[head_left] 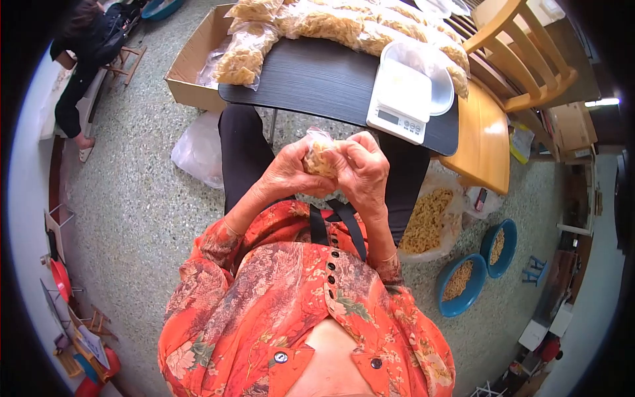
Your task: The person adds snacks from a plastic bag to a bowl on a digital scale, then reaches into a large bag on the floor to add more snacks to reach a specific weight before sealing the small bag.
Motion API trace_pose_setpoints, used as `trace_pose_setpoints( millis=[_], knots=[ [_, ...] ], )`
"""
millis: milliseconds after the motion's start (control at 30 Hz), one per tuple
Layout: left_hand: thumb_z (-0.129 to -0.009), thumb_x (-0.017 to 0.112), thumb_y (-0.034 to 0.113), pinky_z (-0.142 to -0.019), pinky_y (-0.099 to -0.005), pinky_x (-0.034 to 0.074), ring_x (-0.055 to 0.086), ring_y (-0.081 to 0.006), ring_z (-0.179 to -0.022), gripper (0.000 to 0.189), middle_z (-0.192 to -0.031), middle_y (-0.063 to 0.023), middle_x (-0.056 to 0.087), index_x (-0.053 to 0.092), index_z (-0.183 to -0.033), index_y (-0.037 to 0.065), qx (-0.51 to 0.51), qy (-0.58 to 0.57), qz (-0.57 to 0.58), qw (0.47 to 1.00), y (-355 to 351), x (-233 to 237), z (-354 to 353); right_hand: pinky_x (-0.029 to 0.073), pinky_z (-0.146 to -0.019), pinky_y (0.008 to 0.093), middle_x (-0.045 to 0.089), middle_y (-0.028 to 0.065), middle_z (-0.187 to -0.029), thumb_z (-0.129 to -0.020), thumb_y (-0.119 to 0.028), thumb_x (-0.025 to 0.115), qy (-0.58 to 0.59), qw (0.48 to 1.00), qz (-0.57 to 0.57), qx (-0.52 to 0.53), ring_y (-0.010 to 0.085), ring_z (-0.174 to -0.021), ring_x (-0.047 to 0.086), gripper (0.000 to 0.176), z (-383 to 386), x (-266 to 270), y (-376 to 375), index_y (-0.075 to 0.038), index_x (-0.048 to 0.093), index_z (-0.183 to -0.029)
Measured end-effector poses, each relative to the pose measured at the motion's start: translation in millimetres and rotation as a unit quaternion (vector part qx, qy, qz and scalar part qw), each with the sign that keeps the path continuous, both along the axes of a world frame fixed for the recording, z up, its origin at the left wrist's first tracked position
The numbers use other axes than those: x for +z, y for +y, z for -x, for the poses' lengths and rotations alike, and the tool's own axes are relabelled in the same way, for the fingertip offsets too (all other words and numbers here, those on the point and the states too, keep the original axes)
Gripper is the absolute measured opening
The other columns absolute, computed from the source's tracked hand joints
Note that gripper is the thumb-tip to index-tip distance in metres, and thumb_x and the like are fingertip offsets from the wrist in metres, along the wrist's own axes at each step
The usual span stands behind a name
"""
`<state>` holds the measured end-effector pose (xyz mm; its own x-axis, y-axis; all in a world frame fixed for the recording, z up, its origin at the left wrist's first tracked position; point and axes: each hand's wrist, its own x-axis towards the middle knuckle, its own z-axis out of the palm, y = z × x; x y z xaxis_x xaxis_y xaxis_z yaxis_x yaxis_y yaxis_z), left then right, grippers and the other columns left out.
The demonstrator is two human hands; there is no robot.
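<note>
Above my lap, both hands are on a small clear plastic bag (320,157) of pale yellow dried pieces. My left hand (291,171) curls around the bag's side. The fingers of my right hand (362,171) are bent and pinch the bag at its right edge. Just beyond them, a white digital scale (405,89) rests on the dark table (311,73), with a clear plastic bowl (442,92) against it. Filled bags (246,54) of similar yellowish pieces lie in a row along the table's far side.
Left of the table stands an open cardboard box (192,66). A wooden chair (486,139) is at its right. On the floor are a large open bag of yellow pieces (430,221), two blue basins (461,306) and a white plastic bag (198,151). Another person (86,66) sits far left.
</note>
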<state>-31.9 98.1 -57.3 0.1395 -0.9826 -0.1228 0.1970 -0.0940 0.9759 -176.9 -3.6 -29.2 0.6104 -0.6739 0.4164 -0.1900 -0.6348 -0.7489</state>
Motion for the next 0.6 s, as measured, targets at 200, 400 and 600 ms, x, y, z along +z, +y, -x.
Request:
trace_pose_setpoints(
  millis=[200,400,600],
  knots=[
    [-0.058,0.097,0.018,-0.104,-0.0323,0.043,0.051,-0.0149,-0.120,0.097,-0.130,-0.0082,0.054,0.044,-0.138,0.003,-0.021,-0.188,0.075,0.979,3.1,1.6,-17.9,0.050,-0.058,0.0325,0.059,0.0087,-0.075,-0.078,-0.001,0.077,-0.114,0.993,-0.016,-0.013,0.0224,-0.065,0.061,0.011,-1.9,4.4,-5.5,-0.001,0.071,-0.086],
    [-0.055,0.098,0.017,-0.106,-0.0320,0.042,0.052,-0.0147,-0.122,0.101,-0.129,-0.0065,0.058,0.045,-0.140,0.003,-0.086,-0.027,-0.061,0.994,15.9,-13.6,-22.9,0.050,-0.059,0.0364,0.057,0.0097,-0.074,-0.078,-0.005,0.076,-0.104,0.994,-0.019,0.021,0.0272,-0.066,0.062,0.008,-7.8,-4.7,1.6,-0.003,0.068,-0.082],
    [-0.079,0.081,0.004,-0.096,-0.0300,0.049,0.062,-0.0155,-0.108,0.041,-0.114,-0.0081,0.067,0.066,-0.117,0.000,0.016,-0.066,0.047,0.997,21.6,-10.3,-14.8,0.052,-0.056,0.0379,0.053,0.0069,-0.077,-0.079,-0.016,0.076,-0.064,0.996,0.023,0.053,0.0270,-0.066,0.063,0.016,5.3,-27.5,19.3,-0.006,0.063,-0.081]
  ],
)
